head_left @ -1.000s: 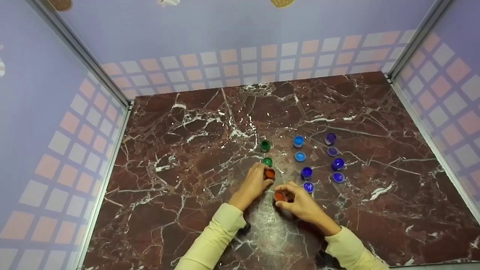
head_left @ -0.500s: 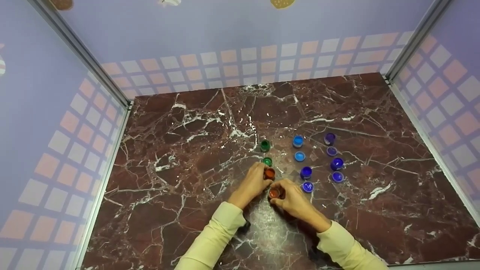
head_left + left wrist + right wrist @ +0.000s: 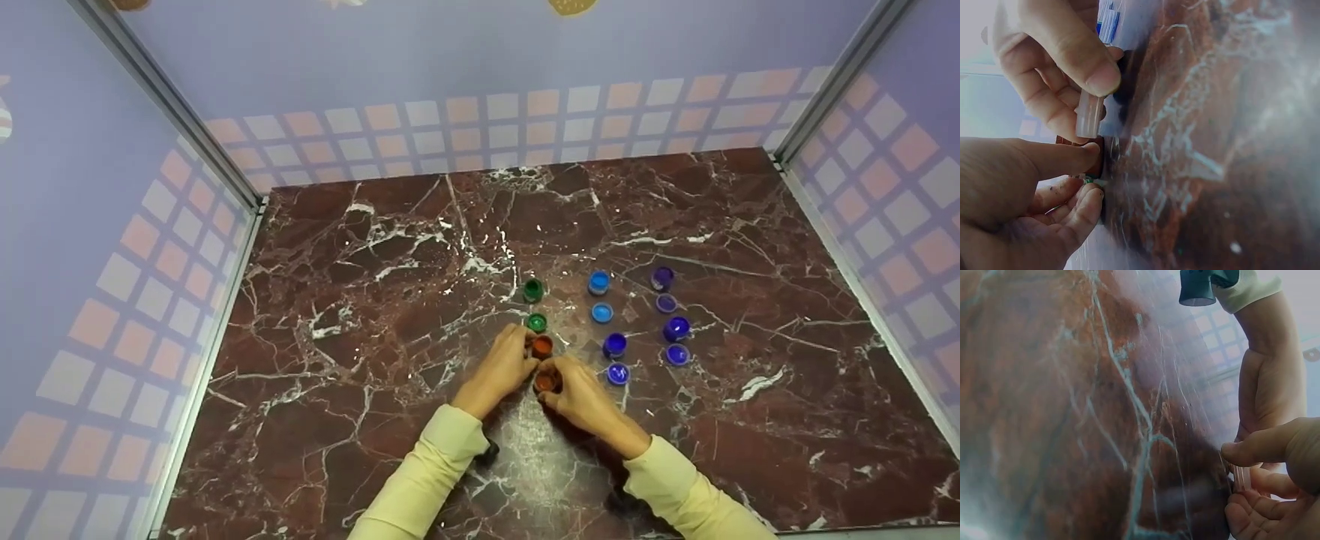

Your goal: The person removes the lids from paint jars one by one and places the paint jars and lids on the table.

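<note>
My left hand [image 3: 504, 365] grips a small open paint pot [image 3: 541, 346] of orange-brown paint, thumb and fingers around its sides. Just in front of that pot, my right hand [image 3: 583, 399] pinches a lid [image 3: 547, 382] with orange-brown paint inside it. In the left wrist view, the lid [image 3: 1090, 115] shows a translucent ridged side and is held on edge between thumb and fingers, close to the pot. The right wrist view catches the ridged lid [image 3: 1242, 478] between the fingers. Beyond my left hand lie a green lid [image 3: 537, 322] and a green paint pot [image 3: 532, 290].
To the right stand open pots in light blue [image 3: 598, 283], blue [image 3: 615, 345], purple [image 3: 663, 278] and violet [image 3: 677, 328], each with its painted lid in front. The marbled tabletop [image 3: 360, 315] is bounded by lilac panels [image 3: 465, 67] at the back and sides.
My right hand has moved left and slightly away from me with the lid, bringing it right in front of the orange-brown pot. The left hand has stayed on the pot.
</note>
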A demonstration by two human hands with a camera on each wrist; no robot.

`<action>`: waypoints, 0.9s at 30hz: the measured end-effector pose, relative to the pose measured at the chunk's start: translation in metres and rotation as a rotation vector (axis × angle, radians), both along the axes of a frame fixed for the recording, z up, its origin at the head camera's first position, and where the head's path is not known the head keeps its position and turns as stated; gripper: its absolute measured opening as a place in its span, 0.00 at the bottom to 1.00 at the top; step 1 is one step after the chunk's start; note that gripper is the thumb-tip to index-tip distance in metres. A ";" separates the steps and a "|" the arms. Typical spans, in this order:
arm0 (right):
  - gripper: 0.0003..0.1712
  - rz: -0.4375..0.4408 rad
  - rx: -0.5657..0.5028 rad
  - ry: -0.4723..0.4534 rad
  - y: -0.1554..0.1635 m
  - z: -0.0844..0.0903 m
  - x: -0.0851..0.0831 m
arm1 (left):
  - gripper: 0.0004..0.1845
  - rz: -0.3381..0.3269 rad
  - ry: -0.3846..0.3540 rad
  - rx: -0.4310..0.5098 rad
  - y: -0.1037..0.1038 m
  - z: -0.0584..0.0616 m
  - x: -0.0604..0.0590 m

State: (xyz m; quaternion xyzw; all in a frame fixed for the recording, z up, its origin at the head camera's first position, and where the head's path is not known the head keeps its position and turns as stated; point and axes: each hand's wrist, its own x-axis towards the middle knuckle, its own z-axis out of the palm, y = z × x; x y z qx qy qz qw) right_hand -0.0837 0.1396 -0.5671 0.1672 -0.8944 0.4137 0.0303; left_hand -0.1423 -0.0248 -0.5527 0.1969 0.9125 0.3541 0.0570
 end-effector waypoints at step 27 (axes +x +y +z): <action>0.19 -0.018 0.089 -0.033 0.005 0.001 -0.005 | 0.17 0.044 0.004 0.019 -0.025 0.004 0.007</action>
